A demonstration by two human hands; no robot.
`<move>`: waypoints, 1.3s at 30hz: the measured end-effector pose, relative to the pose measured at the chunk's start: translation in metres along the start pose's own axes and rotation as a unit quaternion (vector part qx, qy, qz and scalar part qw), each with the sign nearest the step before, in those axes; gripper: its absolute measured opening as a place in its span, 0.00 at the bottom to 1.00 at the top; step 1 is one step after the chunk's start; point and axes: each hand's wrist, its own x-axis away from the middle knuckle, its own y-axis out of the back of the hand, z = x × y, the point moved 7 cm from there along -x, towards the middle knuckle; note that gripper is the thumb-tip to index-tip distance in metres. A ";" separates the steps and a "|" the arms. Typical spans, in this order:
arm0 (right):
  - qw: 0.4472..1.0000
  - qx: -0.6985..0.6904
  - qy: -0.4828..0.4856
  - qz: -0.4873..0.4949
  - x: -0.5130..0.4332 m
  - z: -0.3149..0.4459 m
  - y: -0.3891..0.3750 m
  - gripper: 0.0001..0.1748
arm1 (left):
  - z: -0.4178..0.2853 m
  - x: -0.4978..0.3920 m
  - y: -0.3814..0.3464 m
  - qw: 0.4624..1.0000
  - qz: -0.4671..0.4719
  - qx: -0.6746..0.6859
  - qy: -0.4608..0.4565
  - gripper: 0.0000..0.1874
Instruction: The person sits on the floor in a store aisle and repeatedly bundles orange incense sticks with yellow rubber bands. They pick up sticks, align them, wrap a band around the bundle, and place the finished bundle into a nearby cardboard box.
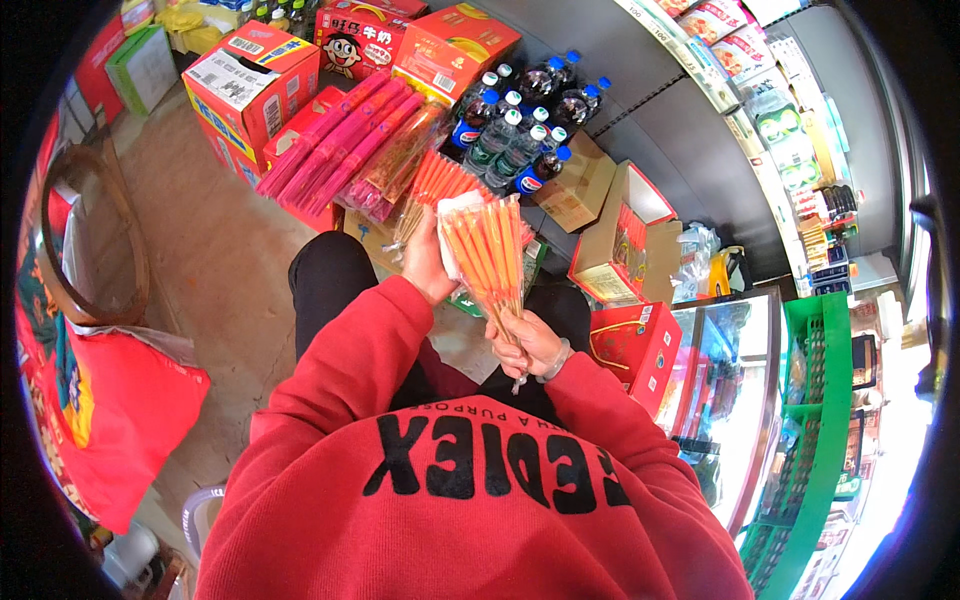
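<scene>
A clear plastic pack of orange candle-like sticks [487,247] is held upright before me, its thin stems pointing down. My right hand [527,343] is closed around the stems at the bottom. A soft white wad [452,232], cloth or paper, lies against the pack's left side. My left hand [430,259] holds this wad against the pack, its fingers partly hidden behind. Just beyond, a second bundle of orange sticks [442,184] rests on a box. Beside it lie bundles of pink incense sticks [345,142] in wrappers and a clear bag of gold-coloured sticks [397,154].
Ahead stand plastic drink bottles [517,139], a red milk carton [360,41] and a red-orange carton [255,82]. An open cardboard box [626,240] and a red gift box [637,345] are to the right, near a green crate shelf [806,420]. A red bag [135,405] is at left.
</scene>
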 end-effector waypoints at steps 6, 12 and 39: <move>0.996 -0.051 0.070 -0.032 0.007 0.012 0.002 0.24 | 0.003 0.002 0.005 0.999 -0.028 -0.046 0.009 0.37; 0.993 -0.065 0.056 -0.084 -0.003 0.004 0.003 0.23 | 0.042 0.020 0.001 0.968 0.012 -0.234 0.094 0.28; 0.959 0.036 0.212 -0.183 -0.007 -0.007 0.019 0.13 | 0.048 0.012 0.026 0.940 -0.042 -0.330 0.081 0.26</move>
